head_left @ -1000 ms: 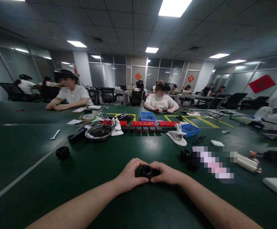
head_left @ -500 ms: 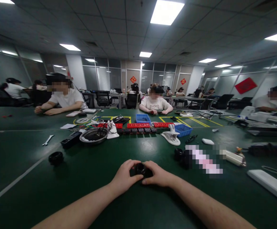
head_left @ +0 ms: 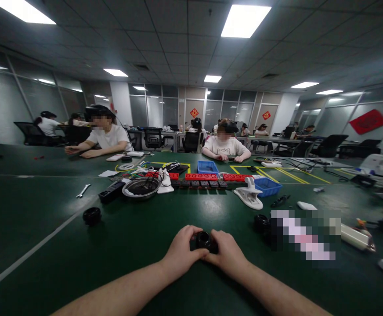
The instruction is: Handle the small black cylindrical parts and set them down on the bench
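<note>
A black ring-shaped part [head_left: 204,240] with a round hole in its top is between my two hands, low over the near middle of the green table. My left hand [head_left: 185,246] is closed around its left side, the thumb across the near face. My right hand [head_left: 227,251] grips the right side, with its fingertips near the left thumb. A similar black ringed part [head_left: 92,216] lies on the table to the left. Another dark round part [head_left: 261,223] is right of my hands, beside a blurred-out patch.
Beyond my hands are a metal bowl [head_left: 141,195], red and black socket strips [head_left: 201,177], blue bins [head_left: 268,188], a white clip base [head_left: 250,197] and loose cables. A wrench [head_left: 83,191] lies at left. Co-workers sit across the table.
The view has turned left, so the scene sits farther right in the picture. Both hands still hold the black part; the right thumb is now closer to the left thumb.
</note>
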